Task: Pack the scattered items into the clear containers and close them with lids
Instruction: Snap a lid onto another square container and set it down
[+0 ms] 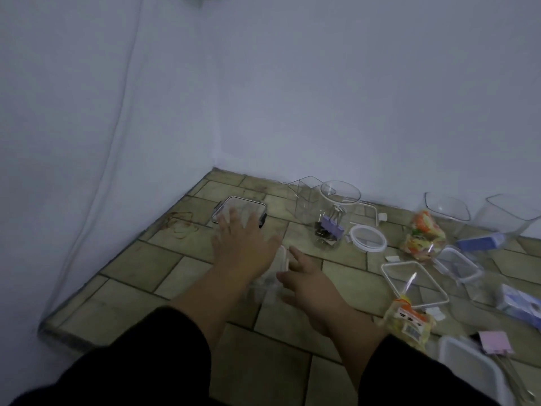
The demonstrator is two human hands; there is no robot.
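Left hand (243, 241): open, fingers straight and spread, palm down; the fingertips overlap the near edge of a square lidded box (238, 210) with dark clips on its sides; whether they press the lid cannot be told

Right hand (307, 276): open, fingers spread and loosely extended, holding nothing that can be made out; just beside its fingertips, between the two hands, lies a blurred clear container (279, 263) with a pale rim

Both forearms reach out from dark sleeves (152, 361) over a tiled floor (175, 268) in a corner of white walls (322, 98)

Task items – positions:
- rubber bands (181, 225) lie loose on the floor left of the lidded box, near the wall;
- a round clear jar (336, 200) stands beyond the right hand, open-topped, with binder clips (332, 228) in its bottom, one of them purple;
- a tall square container (304, 197) stands just behind the jar, touching or nearly so;
- a round white lid (368, 238) lies flat just right of the jar;
- a rectangular clear lid (414, 284) lies flat to the right of the right hand;
- one snack packet (424, 235) lies beyond that lid, a second snack packet (409, 320) at its near corner;
- two open clear tubs (448, 209) stand by the far wall at the right – lidless
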